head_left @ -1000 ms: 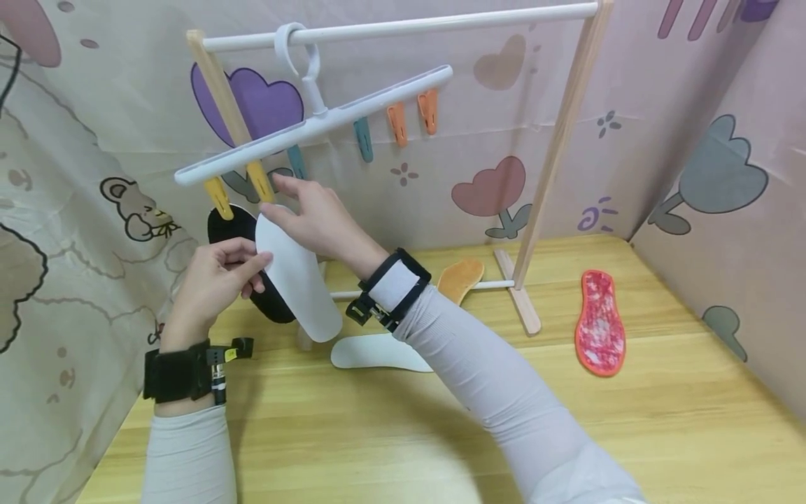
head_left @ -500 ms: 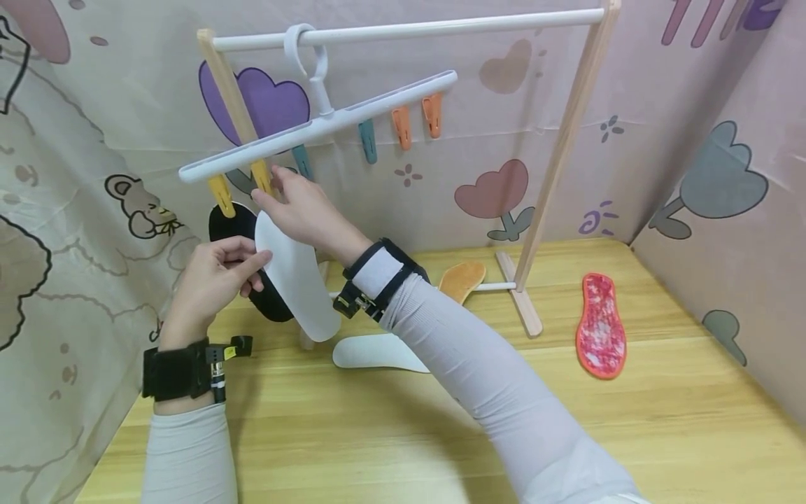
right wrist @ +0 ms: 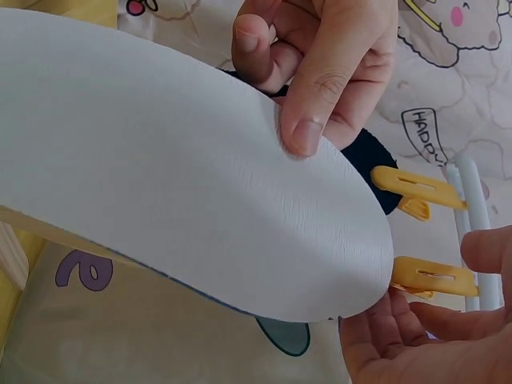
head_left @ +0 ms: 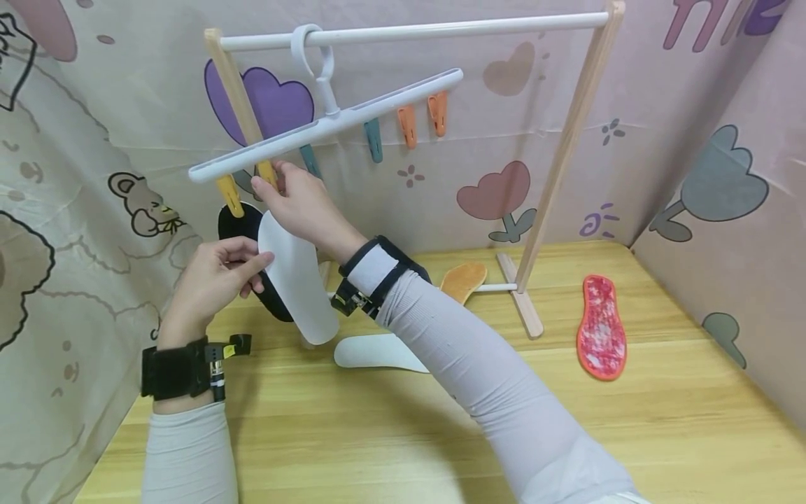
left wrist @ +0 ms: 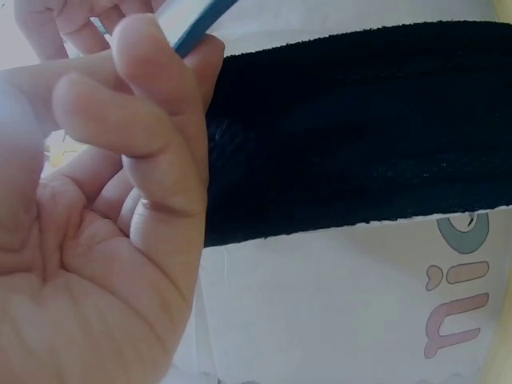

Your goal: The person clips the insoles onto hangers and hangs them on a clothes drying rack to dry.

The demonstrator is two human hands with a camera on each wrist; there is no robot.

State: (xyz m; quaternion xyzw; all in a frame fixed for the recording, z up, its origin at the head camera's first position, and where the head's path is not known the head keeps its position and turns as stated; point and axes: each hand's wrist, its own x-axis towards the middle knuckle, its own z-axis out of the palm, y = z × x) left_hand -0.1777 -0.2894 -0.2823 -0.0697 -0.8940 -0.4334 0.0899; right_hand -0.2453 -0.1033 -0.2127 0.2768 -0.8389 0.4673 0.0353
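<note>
Now higher — right hand (head_left: 303, 203) (at clip (right wrist: 434, 277))

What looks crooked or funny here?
The white hanger looks crooked: in the head view, its end with the black insole slants well below the other, while the rail above runs nearly level. I see nothing spilled or broken.

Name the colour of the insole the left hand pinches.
The insole shows a white face, clearest in the right wrist view.
</note>
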